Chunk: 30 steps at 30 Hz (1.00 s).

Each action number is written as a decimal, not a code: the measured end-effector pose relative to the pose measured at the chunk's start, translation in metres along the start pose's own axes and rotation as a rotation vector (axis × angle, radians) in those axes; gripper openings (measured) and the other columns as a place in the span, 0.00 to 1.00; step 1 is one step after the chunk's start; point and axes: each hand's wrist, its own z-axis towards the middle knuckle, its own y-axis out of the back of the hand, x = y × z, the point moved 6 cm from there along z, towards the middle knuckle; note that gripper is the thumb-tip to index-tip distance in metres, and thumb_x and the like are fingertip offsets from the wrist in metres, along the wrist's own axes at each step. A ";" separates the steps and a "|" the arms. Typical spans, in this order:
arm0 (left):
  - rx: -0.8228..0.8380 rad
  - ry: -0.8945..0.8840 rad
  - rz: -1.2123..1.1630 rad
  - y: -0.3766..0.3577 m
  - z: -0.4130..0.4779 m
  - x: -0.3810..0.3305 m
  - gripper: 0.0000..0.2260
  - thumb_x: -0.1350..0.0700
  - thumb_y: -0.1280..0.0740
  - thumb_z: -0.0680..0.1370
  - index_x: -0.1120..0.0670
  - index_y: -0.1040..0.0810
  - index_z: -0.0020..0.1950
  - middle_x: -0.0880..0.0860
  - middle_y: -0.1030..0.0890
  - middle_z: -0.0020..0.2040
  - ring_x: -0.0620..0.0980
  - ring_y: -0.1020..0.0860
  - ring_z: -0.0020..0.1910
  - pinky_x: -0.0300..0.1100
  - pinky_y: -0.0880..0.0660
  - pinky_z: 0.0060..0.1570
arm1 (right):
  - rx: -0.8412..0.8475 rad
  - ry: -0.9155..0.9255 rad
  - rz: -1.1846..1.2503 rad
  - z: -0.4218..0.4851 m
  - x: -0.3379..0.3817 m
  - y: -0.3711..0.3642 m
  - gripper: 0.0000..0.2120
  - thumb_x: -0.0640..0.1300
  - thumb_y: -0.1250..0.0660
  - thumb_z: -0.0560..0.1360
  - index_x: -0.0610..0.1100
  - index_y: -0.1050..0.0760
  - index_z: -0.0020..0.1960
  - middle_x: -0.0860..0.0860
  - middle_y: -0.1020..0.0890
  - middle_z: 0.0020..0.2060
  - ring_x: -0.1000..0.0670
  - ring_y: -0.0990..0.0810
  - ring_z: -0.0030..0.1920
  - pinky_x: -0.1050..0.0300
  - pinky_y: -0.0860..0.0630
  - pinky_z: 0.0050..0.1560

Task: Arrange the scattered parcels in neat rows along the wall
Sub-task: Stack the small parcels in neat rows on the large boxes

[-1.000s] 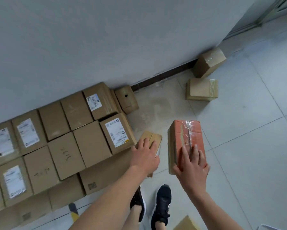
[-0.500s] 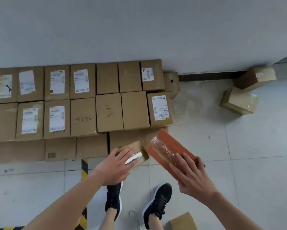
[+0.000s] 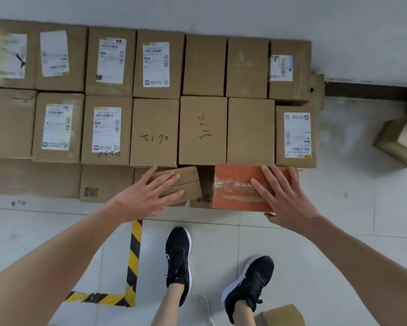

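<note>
Grey tiled floor (image 3: 338, 231) met a pale wall (image 3: 221, 12) at 12 o'clock, with rows of parcels (image 3: 202, 130) lined along it. We found the orange parcel (image 3: 235, 184) at the front row's right end, its long axis running 9 to 3, parallel to the wall. The right hand (image 3: 284, 196) pressed flat on its right half, fingers straight and spread. The left hand (image 3: 148, 196), likewise flat and unclenched, rested on a small brown parcel (image 3: 186, 182) just beside at 9 o'clock, slightly skewed, with a gap between the two. In our judgement, the squaring push toward 12 o'clock was not yet done.
</note>
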 end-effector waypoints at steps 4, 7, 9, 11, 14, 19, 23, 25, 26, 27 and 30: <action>0.084 0.118 -0.050 -0.024 -0.022 0.014 0.45 0.51 0.34 0.78 0.48 0.69 0.78 0.65 0.70 0.76 0.65 0.67 0.76 0.71 0.58 0.70 | -0.014 -0.064 0.049 0.006 0.009 -0.003 0.51 0.61 0.26 0.63 0.48 0.45 0.79 0.35 0.46 0.77 0.31 0.46 0.76 0.25 0.49 0.70; 0.091 0.144 -0.099 -0.021 -0.015 0.009 0.49 0.58 0.31 0.75 0.47 0.69 0.78 0.64 0.71 0.76 0.66 0.68 0.75 0.71 0.54 0.70 | -0.035 -0.099 0.039 0.001 0.010 -0.005 0.51 0.57 0.24 0.62 0.46 0.43 0.78 0.34 0.45 0.77 0.31 0.46 0.76 0.24 0.48 0.69; 0.081 0.131 -0.108 -0.017 -0.006 0.005 0.51 0.63 0.30 0.74 0.47 0.69 0.78 0.65 0.69 0.76 0.67 0.67 0.75 0.72 0.54 0.70 | -0.051 -0.145 0.013 -0.002 0.011 -0.007 0.51 0.54 0.22 0.62 0.45 0.44 0.78 0.34 0.43 0.76 0.31 0.44 0.75 0.24 0.46 0.68; 0.076 0.108 -0.109 -0.012 0.004 0.000 0.50 0.64 0.32 0.74 0.47 0.69 0.78 0.65 0.68 0.76 0.67 0.67 0.74 0.72 0.55 0.70 | -0.077 -0.172 0.001 -0.003 0.012 -0.008 0.53 0.53 0.21 0.61 0.45 0.46 0.78 0.33 0.43 0.76 0.31 0.43 0.75 0.24 0.44 0.68; 0.058 0.082 -0.102 -0.001 0.024 -0.010 0.50 0.65 0.32 0.74 0.48 0.68 0.78 0.65 0.69 0.76 0.66 0.67 0.75 0.71 0.52 0.70 | -0.083 -0.222 0.000 -0.003 0.015 -0.012 0.56 0.52 0.20 0.59 0.46 0.48 0.79 0.33 0.43 0.76 0.32 0.42 0.75 0.25 0.42 0.68; 0.060 0.155 -0.065 0.010 0.040 -0.019 0.51 0.61 0.30 0.74 0.49 0.70 0.77 0.65 0.70 0.76 0.66 0.70 0.74 0.72 0.51 0.69 | -0.091 -0.253 0.054 -0.006 0.015 -0.012 0.53 0.50 0.21 0.63 0.46 0.47 0.79 0.34 0.42 0.76 0.32 0.42 0.75 0.26 0.40 0.68; 0.013 0.172 -0.070 0.038 0.046 -0.025 0.50 0.43 0.28 0.73 0.53 0.61 0.80 0.66 0.56 0.79 0.65 0.57 0.78 0.71 0.46 0.68 | -0.069 -0.217 0.183 -0.011 0.018 -0.004 0.54 0.61 0.23 0.63 0.47 0.48 0.79 0.35 0.46 0.77 0.33 0.47 0.77 0.27 0.45 0.71; -0.033 0.178 -0.136 0.066 0.056 -0.026 0.50 0.35 0.29 0.70 0.53 0.55 0.80 0.65 0.50 0.78 0.64 0.49 0.78 0.71 0.42 0.68 | -0.067 -0.237 0.261 -0.022 0.016 0.003 0.49 0.65 0.31 0.69 0.47 0.49 0.80 0.36 0.50 0.78 0.35 0.52 0.78 0.29 0.48 0.72; -0.042 0.169 -0.151 0.081 0.063 -0.028 0.50 0.32 0.32 0.70 0.54 0.55 0.80 0.65 0.49 0.78 0.64 0.48 0.78 0.70 0.42 0.68 | -0.062 -0.267 0.303 -0.031 0.012 0.006 0.46 0.65 0.34 0.71 0.47 0.49 0.80 0.37 0.51 0.78 0.35 0.53 0.78 0.29 0.48 0.73; -0.052 0.150 -0.144 0.097 0.070 -0.031 0.50 0.30 0.35 0.71 0.54 0.55 0.80 0.65 0.49 0.79 0.63 0.47 0.78 0.70 0.43 0.69 | -0.056 -0.304 0.337 -0.040 0.005 0.010 0.44 0.65 0.37 0.73 0.47 0.49 0.80 0.37 0.52 0.79 0.36 0.54 0.78 0.30 0.48 0.73; -0.045 0.062 -0.103 0.147 0.098 -0.046 0.46 0.27 0.44 0.74 0.54 0.57 0.80 0.65 0.51 0.79 0.63 0.50 0.78 0.69 0.46 0.70 | -0.030 -0.397 0.392 -0.072 -0.018 0.019 0.39 0.64 0.43 0.76 0.46 0.48 0.80 0.38 0.51 0.79 0.35 0.52 0.78 0.30 0.48 0.73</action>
